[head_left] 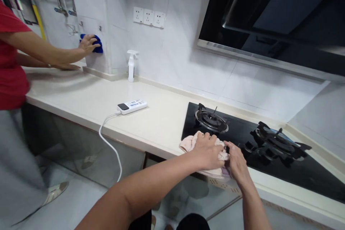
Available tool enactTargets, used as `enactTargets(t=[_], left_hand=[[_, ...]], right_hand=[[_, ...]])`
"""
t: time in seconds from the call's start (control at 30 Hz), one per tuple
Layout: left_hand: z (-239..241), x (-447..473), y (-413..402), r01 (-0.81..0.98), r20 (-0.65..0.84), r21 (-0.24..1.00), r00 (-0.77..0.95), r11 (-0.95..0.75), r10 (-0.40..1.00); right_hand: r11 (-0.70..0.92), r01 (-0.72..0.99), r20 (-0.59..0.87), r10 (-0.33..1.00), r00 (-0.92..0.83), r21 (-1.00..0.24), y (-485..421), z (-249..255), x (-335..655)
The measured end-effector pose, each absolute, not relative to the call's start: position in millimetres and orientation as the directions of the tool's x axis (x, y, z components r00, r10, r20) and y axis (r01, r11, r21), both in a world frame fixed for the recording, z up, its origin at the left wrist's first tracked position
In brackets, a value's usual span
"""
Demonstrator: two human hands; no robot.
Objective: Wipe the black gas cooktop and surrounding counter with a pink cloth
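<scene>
White-tiled kitchen; cream counter [151, 115] with black glass hob [283, 169] set in.

Item: pink cloth [188, 142], bunched at hob's front left corner, just before left burner [211, 120].

Left hand [207, 152]: pressed flat on cloth, fingers curled over it, clenching it. Right hand [237, 161]: pinching cloth's right edge, beside a knob.

Handling, judged: keep cloth flat under palm, wipe along front edge, clear of burner grates.

Position: cloth lies under left hand, its free end poking out left.

Also: spray bottle [131, 65]; power strip [132, 106]; another person's hand on blue cloth [97, 45] at wall.
</scene>
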State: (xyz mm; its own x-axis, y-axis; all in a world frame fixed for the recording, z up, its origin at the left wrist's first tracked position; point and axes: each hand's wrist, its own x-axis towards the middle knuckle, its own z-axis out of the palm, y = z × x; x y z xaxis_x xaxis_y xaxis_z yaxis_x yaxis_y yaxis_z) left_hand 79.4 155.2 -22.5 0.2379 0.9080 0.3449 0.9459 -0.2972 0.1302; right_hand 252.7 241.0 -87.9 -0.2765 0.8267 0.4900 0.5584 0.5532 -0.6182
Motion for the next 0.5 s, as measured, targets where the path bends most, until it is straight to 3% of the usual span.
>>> enactTargets(t=[0.3,0.5], left_hand=[[-23,12,136,0.950,0.370,0.185,0.171,-0.252,0.913],[-16,-81,89,0.970,0.243,0.242,-0.077,0.017,0.967]], right_hand=[[0.560,0.608,0.476,0.821,-0.315,-0.563,225,-77,248],[0.588,0.605,0.481,0.803,-0.353,-0.537,217,-76,248]])
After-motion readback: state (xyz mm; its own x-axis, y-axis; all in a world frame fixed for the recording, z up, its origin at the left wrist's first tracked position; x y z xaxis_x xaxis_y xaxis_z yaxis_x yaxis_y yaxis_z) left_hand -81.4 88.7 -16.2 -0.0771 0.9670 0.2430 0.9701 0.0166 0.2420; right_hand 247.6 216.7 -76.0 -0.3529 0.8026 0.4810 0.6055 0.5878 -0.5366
